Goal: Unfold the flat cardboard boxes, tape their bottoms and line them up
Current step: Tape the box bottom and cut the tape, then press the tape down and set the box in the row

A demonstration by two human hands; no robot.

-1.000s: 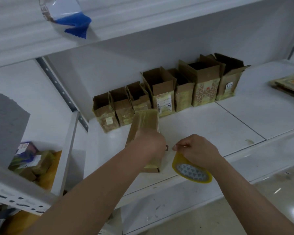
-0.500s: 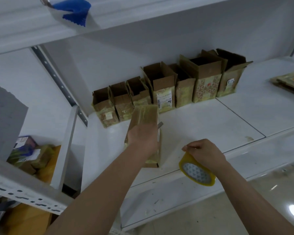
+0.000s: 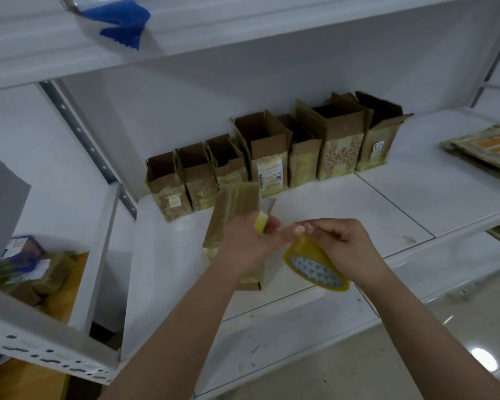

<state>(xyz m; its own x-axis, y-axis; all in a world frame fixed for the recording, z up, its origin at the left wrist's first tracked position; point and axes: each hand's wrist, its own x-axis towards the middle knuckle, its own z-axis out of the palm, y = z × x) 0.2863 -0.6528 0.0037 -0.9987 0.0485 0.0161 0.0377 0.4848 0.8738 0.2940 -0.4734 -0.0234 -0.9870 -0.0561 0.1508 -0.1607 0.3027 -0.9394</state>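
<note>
Cutting the tape over the upturned box

The left hand grips a small yellow-handled cutter, its blade poking up beyond the fingers, with the box lying under and behind that hand, short of the row of finished boxes at the back of the shelf. Just right, the right hand pinches the tape roll, fingertips near the blade. Best to keep the strip taut between both hands and slice away from those fingertips.
</note>
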